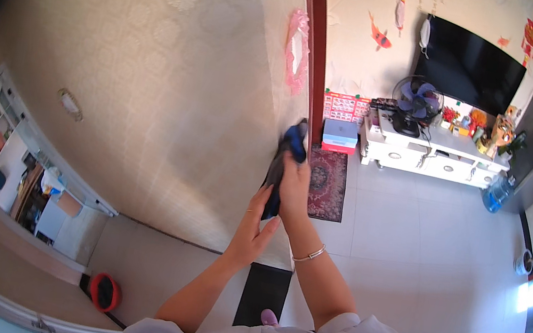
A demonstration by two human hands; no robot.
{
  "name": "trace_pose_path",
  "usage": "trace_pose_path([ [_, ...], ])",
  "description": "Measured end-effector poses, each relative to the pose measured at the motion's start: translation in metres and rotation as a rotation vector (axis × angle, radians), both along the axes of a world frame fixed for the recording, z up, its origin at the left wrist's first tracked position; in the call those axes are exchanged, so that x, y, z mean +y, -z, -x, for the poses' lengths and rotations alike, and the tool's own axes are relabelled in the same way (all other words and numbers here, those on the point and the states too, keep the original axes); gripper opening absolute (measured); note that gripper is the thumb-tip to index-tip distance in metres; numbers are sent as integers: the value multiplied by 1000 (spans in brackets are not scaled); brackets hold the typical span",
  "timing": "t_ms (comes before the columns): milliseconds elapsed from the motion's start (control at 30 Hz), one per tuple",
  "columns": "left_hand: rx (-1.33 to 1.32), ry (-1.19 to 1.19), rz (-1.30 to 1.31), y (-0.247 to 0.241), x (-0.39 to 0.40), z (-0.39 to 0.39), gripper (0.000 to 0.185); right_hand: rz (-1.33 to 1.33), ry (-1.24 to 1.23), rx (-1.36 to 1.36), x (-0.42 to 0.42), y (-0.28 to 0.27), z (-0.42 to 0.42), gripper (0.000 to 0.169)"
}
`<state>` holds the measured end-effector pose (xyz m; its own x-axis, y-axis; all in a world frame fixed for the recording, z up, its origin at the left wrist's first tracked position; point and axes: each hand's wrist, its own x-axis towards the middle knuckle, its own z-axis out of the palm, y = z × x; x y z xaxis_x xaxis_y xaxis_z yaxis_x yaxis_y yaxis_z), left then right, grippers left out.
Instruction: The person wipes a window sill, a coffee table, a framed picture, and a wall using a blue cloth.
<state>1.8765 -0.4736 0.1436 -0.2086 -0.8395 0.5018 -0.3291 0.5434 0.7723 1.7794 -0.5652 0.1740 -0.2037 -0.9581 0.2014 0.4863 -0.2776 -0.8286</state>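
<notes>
A dark blue and black bundle (275,176), seemingly fabric, is held upright in front of me beside the wall's outer corner. Motion blur keeps me from telling exactly what it is. My right hand (294,187), with a silver bangle on the wrist, grips its upper part from the right. Lower down, my left hand (253,222) has its fingers along the left edge and its thumb just under the bottom end. A bright blue patch (295,140) shows above the right fingers.
Patterned wallpaper covers the wall (190,116) on my left. A black mat (263,295) lies at my feet, with a red bin (104,293) to the left. Beyond the corner are a patterned rug (329,187), stacked boxes (340,135), a white TV cabinet (410,160) and a fan (418,99).
</notes>
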Motion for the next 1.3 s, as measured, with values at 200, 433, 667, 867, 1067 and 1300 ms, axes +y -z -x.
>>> trace_pose_path([
  [200,52,136,-92,2,-33,-9,63,72,-61,152,-50,28,-4,52],
  [433,-539,-31,175,-48,-36,17,62,220,162,519,-91,48,29,38],
  [667,-326,-76,360,-108,-87,64,54,70,-189,-83,-140,42,90,24],
  [867,-387,-290,452,-150,-151,116,61,-48,-464,-453,-199,6,138,20],
  [1067,-999,-471,512,-214,-207,132,57,-144,-616,-497,-228,-18,155,21],
  [1300,-1613,-512,673,-276,-263,126,43,-41,-630,-405,-241,-38,153,34],
])
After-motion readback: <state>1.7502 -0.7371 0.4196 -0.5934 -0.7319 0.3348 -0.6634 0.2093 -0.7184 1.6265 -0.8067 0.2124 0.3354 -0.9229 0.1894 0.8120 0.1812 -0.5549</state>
